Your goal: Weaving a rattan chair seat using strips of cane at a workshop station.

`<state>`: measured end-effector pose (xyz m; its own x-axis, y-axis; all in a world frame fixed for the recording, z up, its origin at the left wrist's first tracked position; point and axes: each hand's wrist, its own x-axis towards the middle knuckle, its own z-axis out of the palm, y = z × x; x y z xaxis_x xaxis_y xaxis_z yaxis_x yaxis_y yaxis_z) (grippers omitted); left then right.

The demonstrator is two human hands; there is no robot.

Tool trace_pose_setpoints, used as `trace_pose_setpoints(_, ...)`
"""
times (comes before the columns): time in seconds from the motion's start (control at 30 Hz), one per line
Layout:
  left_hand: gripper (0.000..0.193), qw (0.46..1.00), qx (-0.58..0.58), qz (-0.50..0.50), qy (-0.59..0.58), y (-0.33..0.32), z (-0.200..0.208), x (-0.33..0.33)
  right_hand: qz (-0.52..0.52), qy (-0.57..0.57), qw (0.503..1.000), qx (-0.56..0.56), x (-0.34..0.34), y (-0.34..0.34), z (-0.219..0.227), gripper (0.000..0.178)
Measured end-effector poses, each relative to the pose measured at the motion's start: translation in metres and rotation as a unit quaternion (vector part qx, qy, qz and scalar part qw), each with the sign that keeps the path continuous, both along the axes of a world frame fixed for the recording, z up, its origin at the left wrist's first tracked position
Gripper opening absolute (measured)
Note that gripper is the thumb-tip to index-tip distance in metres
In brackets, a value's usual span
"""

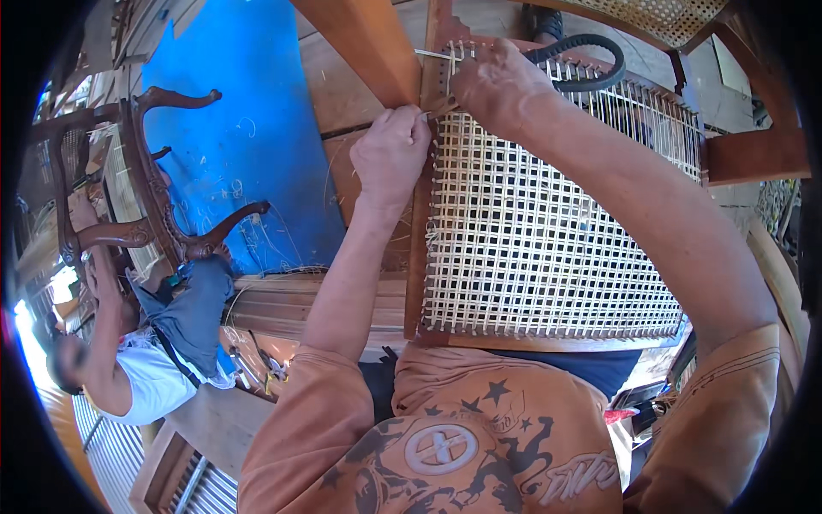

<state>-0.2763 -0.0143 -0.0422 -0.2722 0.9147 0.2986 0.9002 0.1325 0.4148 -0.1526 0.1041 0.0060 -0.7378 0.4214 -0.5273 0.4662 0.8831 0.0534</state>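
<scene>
A chair panel of woven cane (531, 231) in a brown wooden frame (417, 283) lies in front of me. My left hand (390, 154) is closed in a fist at the frame's left edge, beside a thick wooden leg. A short tan cane strand (443, 108) shows at its fingertips. Bent over the far left corner of the weave, my right hand (501, 86) is closed too. A thin pale rod (432, 55) sticks out leftward close to its fingers; whether they hold it is hidden. Toward the far side the strands run mostly one way, without the closed grid.
A black rubber loop (612, 64) rests on the panel's far part. The wooden leg (364, 47) rises close to my left hand. On the left lies a blue sheet (248, 128) with cane scraps. Another person (141, 377) handles a carved chair frame (141, 171) there.
</scene>
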Motion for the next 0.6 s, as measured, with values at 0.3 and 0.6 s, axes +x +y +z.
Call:
trace_pose_setpoints(0.3, 0.005, 1.000, -0.010, -0.030, 0.001, 0.002, 0.001, -0.009, 0.024, 0.024, 0.999, 0.027, -0.001, -0.004, 0.017, 0.025)
trace_pose_setpoints(0.6, 0.013, 0.991, -0.046, 0.048, -0.118, -0.022, 0.039, -0.010, -0.363, 0.207, 0.905, -0.082, 0.123, -0.062, 0.059, 0.022)
